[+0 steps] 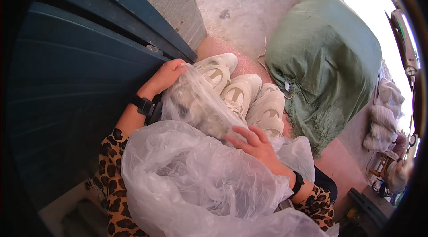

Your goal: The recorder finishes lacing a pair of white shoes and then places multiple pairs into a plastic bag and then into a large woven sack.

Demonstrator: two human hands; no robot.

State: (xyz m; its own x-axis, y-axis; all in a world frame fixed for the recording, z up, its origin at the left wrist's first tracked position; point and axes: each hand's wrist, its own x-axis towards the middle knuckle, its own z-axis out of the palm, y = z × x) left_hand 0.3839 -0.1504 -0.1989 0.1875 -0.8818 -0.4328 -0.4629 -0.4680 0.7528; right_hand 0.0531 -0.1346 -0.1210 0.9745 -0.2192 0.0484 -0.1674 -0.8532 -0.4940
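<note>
Between my hands, a clear plastic bag point(196, 99) is stretched, its edge pulled fairly straight, with pale contents blurred behind the film. My left hand point(167, 76) is closed on the bag's upper left edge. At the other end of that edge, my right hand point(258, 148) has the film between its fingers, which are partly straight. Just beyond the bag lie several white and beige sneakers point(240, 94) in a row, toes pointing away; the rightmost one appears covered in clear film. A large heap of crumpled clear plastic point(191, 170) covers my lap.
A dark blue metal door or panel point(84, 72) stands close on my left, beside a grey block wall point(165, 1). A big, full green cloth sack point(325, 59) rests on the floor at right. Farther right are wrapped bundles point(383, 114) and a person point(397, 174).
</note>
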